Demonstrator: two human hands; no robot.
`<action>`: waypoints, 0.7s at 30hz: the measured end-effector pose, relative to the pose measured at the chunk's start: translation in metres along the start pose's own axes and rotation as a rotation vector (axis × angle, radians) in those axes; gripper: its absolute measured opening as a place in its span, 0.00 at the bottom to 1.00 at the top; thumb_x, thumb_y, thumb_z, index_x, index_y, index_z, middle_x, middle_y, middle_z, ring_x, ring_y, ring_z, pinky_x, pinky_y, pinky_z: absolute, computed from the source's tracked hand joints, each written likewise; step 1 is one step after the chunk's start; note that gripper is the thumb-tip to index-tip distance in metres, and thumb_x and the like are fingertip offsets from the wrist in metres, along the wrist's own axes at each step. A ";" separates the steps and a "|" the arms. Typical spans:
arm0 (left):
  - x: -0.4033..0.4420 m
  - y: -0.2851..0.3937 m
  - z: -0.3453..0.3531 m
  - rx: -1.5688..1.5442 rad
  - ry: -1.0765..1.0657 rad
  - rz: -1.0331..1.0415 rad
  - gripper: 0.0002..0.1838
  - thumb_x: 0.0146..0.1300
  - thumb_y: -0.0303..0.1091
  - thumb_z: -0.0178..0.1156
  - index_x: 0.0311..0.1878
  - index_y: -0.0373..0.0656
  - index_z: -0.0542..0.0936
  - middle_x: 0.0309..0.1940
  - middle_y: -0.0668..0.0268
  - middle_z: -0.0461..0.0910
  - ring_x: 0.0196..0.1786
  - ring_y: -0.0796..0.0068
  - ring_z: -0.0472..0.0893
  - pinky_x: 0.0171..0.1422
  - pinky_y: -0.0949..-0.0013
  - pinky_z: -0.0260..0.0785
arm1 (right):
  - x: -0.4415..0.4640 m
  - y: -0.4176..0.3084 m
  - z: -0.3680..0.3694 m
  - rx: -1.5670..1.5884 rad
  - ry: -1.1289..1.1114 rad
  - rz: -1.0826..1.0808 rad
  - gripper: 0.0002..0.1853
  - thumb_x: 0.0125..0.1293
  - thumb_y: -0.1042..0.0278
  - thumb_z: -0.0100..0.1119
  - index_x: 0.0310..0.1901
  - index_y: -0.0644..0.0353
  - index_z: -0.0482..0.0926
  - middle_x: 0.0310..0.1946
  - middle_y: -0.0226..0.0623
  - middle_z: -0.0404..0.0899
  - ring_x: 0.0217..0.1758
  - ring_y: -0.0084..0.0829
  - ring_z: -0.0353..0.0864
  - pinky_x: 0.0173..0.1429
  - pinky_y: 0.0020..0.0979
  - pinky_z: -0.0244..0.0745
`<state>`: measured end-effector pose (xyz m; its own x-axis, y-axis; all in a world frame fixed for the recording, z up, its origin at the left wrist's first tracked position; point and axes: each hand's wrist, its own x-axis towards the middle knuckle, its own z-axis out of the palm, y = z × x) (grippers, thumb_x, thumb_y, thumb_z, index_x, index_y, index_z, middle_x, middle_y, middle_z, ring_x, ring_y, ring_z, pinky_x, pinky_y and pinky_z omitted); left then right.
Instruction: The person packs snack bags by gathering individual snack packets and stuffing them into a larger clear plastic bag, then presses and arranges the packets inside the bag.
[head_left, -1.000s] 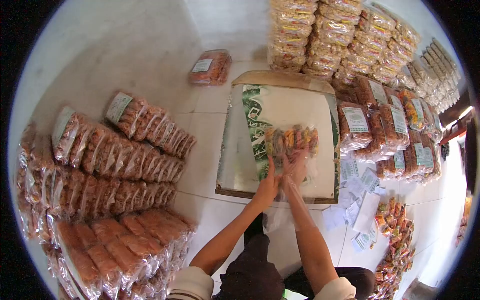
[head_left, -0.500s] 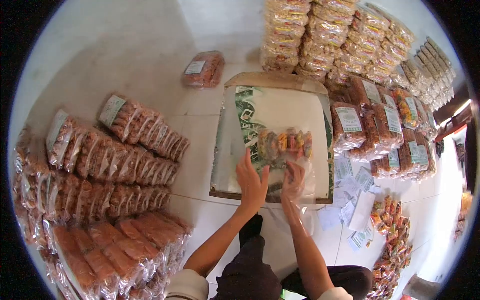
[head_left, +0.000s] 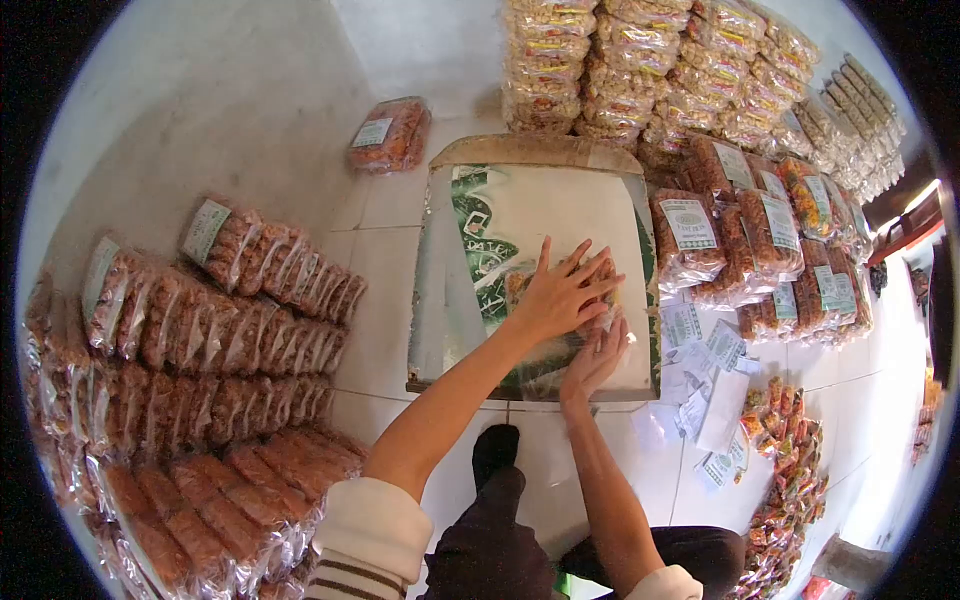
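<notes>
Board [head_left: 590, 215] sits ctr., on flr. [head_left: 385, 245]. On it, nr. half, slightly R of mid: bagged pack [head_left: 518, 285]. Single pack [head_left: 390, 136] on flr., just off board's far L corner. L side: rows of packs [head_left: 220, 325], stacked; more packs [head_left: 215, 510] stacked at their nr. end. Far side, behind board: tall stacks [head_left: 545, 70], extending R. Piled packs [head_left: 690, 235] just R of board. Nearer, R: loose papers [head_left: 720, 390] on flr.; small-pack heap [head_left: 785, 480] R of same.
</notes>
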<state>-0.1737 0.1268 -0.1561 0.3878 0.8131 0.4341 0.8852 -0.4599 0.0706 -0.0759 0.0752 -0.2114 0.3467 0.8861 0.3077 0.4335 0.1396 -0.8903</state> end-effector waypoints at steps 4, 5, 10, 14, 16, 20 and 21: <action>0.000 -0.001 -0.002 0.002 -0.017 0.038 0.23 0.57 0.57 0.48 0.58 0.79 0.64 0.66 0.70 0.53 0.68 0.58 0.51 0.57 0.24 0.40 | 0.008 -0.014 -0.001 0.187 -0.055 0.050 0.19 0.65 0.72 0.43 0.56 0.68 0.65 0.59 0.47 0.54 0.57 0.41 0.64 0.55 0.32 0.65; -0.001 -0.001 -0.001 0.005 -0.018 0.042 0.23 0.57 0.57 0.48 0.58 0.79 0.64 0.66 0.70 0.53 0.68 0.58 0.51 0.57 0.24 0.40 | 0.009 -0.014 -0.002 0.206 -0.093 0.067 0.18 0.63 0.76 0.43 0.56 0.67 0.66 0.59 0.46 0.54 0.58 0.40 0.64 0.56 0.31 0.66; 0.003 -0.001 -0.007 0.023 -0.106 -0.064 0.24 0.56 0.60 0.47 0.58 0.81 0.64 0.68 0.67 0.48 0.70 0.52 0.44 0.54 0.21 0.40 | 0.007 -0.001 0.001 0.145 -0.105 -0.023 0.21 0.60 0.81 0.39 0.56 0.67 0.66 0.56 0.47 0.60 0.55 0.40 0.65 0.55 0.33 0.66; 0.006 -0.001 0.000 0.013 -0.061 -0.036 0.23 0.56 0.60 0.47 0.57 0.80 0.66 0.68 0.69 0.49 0.69 0.52 0.45 0.54 0.21 0.40 | 0.006 -0.006 -0.002 0.057 -0.267 -0.132 0.22 0.58 0.84 0.36 0.56 0.67 0.65 0.55 0.48 0.61 0.57 0.44 0.64 0.60 0.34 0.61; 0.006 -0.008 -0.002 -0.002 -0.065 -0.004 0.21 0.57 0.58 0.48 0.55 0.79 0.68 0.67 0.71 0.50 0.69 0.52 0.45 0.55 0.22 0.41 | 0.013 0.005 0.000 -0.033 -0.329 -0.193 0.23 0.56 0.85 0.39 0.56 0.67 0.64 0.55 0.51 0.62 0.57 0.47 0.63 0.61 0.37 0.59; 0.007 -0.008 -0.001 0.029 -0.083 0.023 0.20 0.58 0.52 0.50 0.56 0.78 0.67 0.67 0.72 0.50 0.69 0.52 0.45 0.57 0.24 0.41 | 0.024 0.018 -0.015 0.024 -0.395 -0.482 0.26 0.53 0.85 0.42 0.57 0.68 0.61 0.55 0.55 0.61 0.56 0.51 0.63 0.62 0.40 0.57; 0.007 -0.008 0.002 0.018 -0.067 0.043 0.20 0.58 0.52 0.50 0.56 0.78 0.67 0.67 0.72 0.50 0.69 0.52 0.45 0.57 0.24 0.41 | 0.025 0.021 -0.029 0.007 -0.374 -0.489 0.26 0.53 0.85 0.42 0.57 0.68 0.61 0.55 0.55 0.61 0.56 0.51 0.63 0.62 0.40 0.57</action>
<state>-0.1772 0.1370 -0.1556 0.4411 0.8152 0.3754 0.8717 -0.4886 0.0368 -0.0345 0.0875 -0.2127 -0.2066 0.8137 0.5434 0.4629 0.5706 -0.6784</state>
